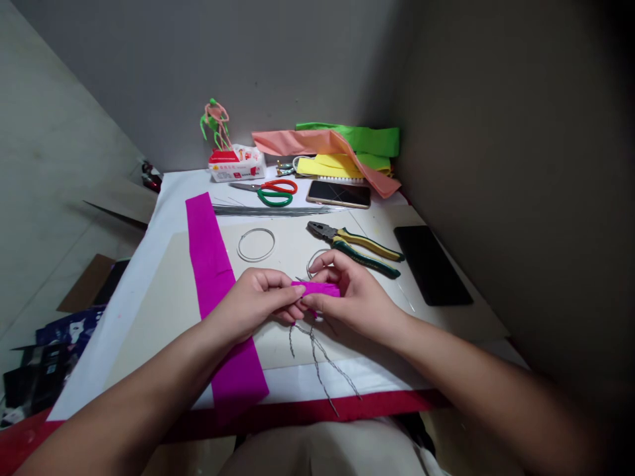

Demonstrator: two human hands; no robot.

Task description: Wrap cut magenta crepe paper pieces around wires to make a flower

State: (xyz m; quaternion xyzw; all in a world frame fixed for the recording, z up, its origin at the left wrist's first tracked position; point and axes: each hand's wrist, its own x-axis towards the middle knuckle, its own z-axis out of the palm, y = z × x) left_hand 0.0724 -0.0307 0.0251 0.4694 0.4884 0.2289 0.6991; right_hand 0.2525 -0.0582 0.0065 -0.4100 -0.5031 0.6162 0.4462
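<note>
Between both hands, above the near part of the board, is a small magenta paper strip (320, 289). My left hand (268, 294) pinches its left end, and my right hand (350, 291) holds the other end with thumb and fingers. Twisted wire strands (317, 357) hang below the fingers toward the table's front edge. Some magenta wrapping shows at their top; how the strip joins the wire is hidden by the fingers. A long magenta paper strip (211, 258) lies under my left wrist, reaching past the near edge.
Pliers (357, 248) lie beyond my right hand, a wire coil (256, 244) beyond my left. Farther back are scissors (270, 190), straight wires (268, 211), a phone (338, 194), a tissue pack (238, 165) with wire figures (215, 124), and coloured paper (307, 142). A black slab (433, 264) lies right.
</note>
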